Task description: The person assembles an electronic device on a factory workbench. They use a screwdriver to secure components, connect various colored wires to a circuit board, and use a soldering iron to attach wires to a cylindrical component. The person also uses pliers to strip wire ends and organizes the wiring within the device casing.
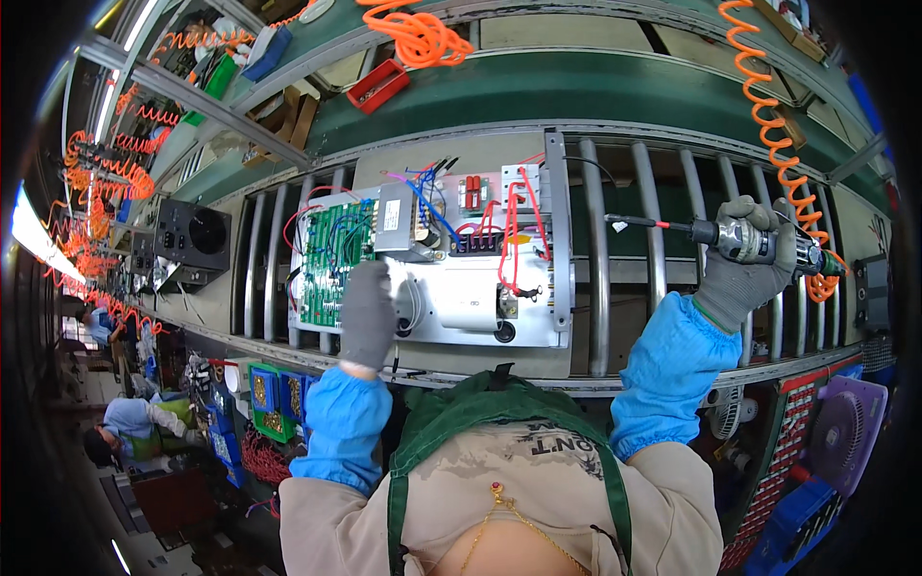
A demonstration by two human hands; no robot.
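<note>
My right hand (747, 274), in a grey glove, is wrapped round a pneumatic screwdriver (744, 240). Its long bit points left, with a small white piece near the tip, off the right end of the metal chassis (538, 338). My left hand (368, 315), also gloved, is closed over the edge of the green circuit board (327, 259); what its fingertips hold, if anything, is hidden. Just beyond it stands a transformer (392, 219) with blue wires. A white cylindrical capacitor (468, 300) lies to its right, below red wires (509, 259) and a terminal block (480, 244).
The chassis rests on a roller conveyor (597, 288). An orange coiled air hose (768, 115) hangs down to the screwdriver; another hose (418, 38) bunches above a red parts tray (377, 86). A black boxed device (192, 233) stands left. Blue bins (264, 389) hold small parts.
</note>
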